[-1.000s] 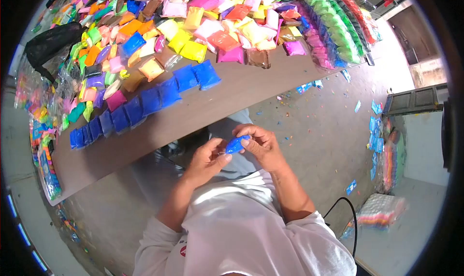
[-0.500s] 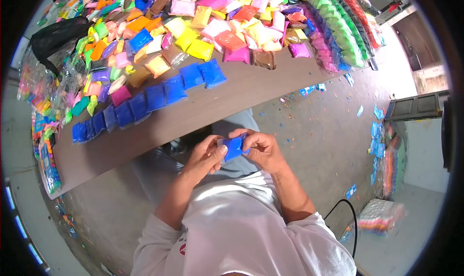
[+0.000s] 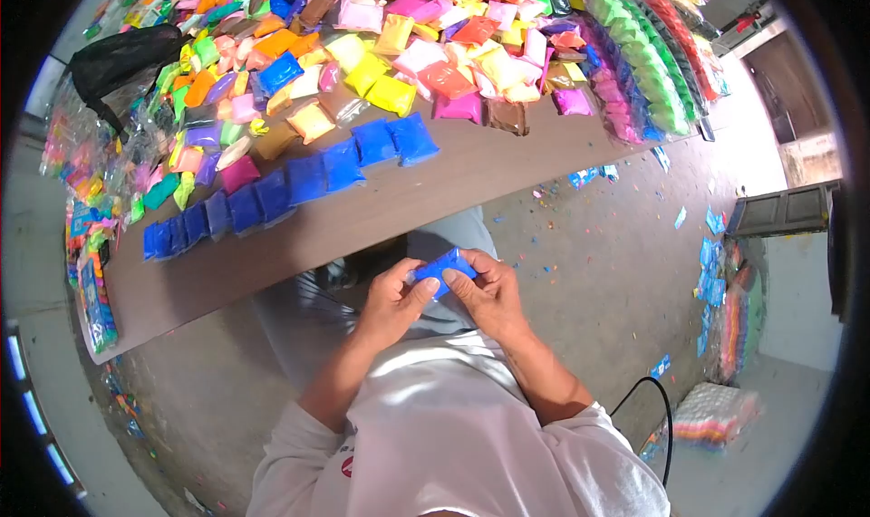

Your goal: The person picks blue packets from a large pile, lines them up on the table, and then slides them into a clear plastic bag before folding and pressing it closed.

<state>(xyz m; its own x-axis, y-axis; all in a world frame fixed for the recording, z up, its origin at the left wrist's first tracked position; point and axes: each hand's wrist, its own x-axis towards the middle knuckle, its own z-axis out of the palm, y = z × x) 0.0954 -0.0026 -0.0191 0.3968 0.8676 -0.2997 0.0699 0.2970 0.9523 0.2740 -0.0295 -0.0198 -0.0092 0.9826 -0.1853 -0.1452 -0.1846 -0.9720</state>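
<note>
Between both hands, over the lap and just off the table's front edge, is a blue packet (image 3: 444, 269). My left hand (image 3: 395, 301) grips its left end, thumb on top. My right hand (image 3: 492, 292) pinches the right end, its thumb pressed on the packet's face. On the brown table (image 3: 381, 209) lies a slanting row of several blue packets (image 3: 306, 179), side by side and partly overlapping. The row runs from the lower left up to the right.
Behind the row is a heap of many-coloured packets (image 3: 390, 95). A black bag (image 3: 122, 64) lies at the left, strips of green packets (image 3: 639, 59) at the right. Blue wrappers (image 3: 711, 272) are scattered on the floor. A black cable (image 3: 669, 408) curves at the lower right.
The packet in my hands has tilted, and my right thumb has moved onto its face. The table and its contents have shifted slightly right in the view.
</note>
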